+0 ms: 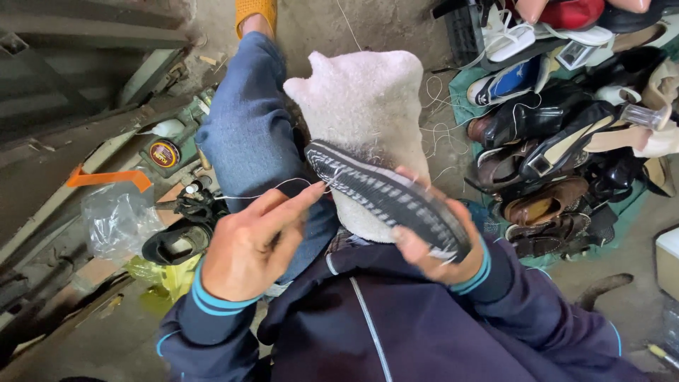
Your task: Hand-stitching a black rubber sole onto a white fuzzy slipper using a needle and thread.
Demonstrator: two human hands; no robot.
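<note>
Head cam, looking down at a lap. Shoe (389,200) sits sole-up, black ribbed tread with pale edge, lying diagonally across a white fuzzy cloth (364,106) draped over the knee. Right hand (440,244) is curled around the heel end of the shoe, fingers wrapped over the sole edge, thumb on the near side; firm grip. Left hand (251,244) is just left of the shoe's toe end, fingers pinched together on a thin white thread (272,189); thread runs from the fingertips out to the left and also toward the sole edge. Index finger points at the toe rim, close to touching; can't tell if it makes contact.

Beyond the left hand: leg in blue jeans (251,134), ending in a yellow sandal (255,13) at the top. Further left of that hand: round polish tin (164,153), black shoe (177,242) on its own, crumpled clear plastic bag (117,219), orange strip (106,177).

Right of the right hand: pile of shoes (559,141), mostly black and brown leather, some white and blue, lying on a green sheet on the floor. Loose white threads scattered on the floor between the cloth and the pile.
</note>
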